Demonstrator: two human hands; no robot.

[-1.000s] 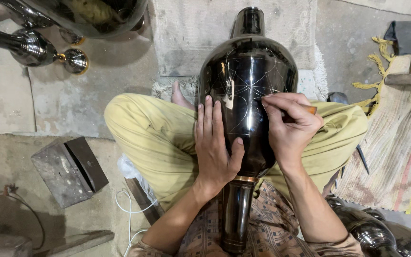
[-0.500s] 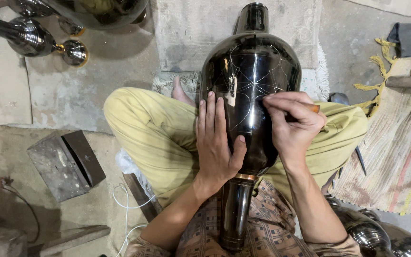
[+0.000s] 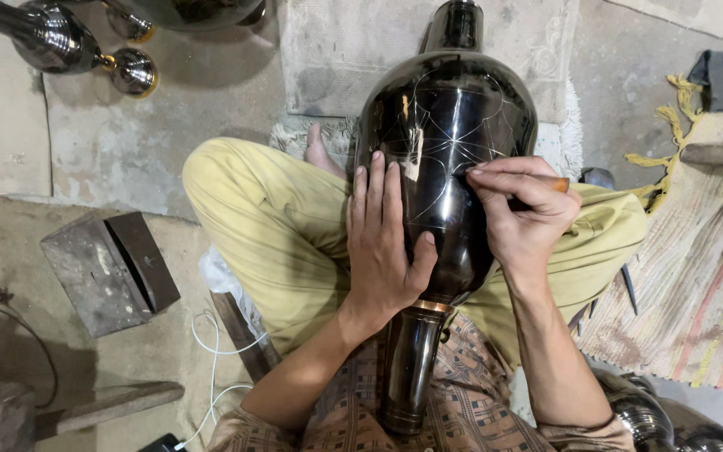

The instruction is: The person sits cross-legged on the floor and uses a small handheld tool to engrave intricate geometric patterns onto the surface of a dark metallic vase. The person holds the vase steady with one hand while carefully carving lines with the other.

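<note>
Our left hand (image 3: 382, 243) lies flat, fingers spread, on the black vase (image 3: 445, 142) across our lap. Our right hand (image 3: 525, 213) has its grip clamped on a wooden-handled tool (image 3: 556, 182) against the vase.

My left hand (image 3: 382, 251) lies flat, fingers spread forward; my right hand (image 3: 522, 213) curls in a pinched grip, wrist bent.

Vase (image 3: 449, 151) tilted slightly right; hands unmoved.
</note>
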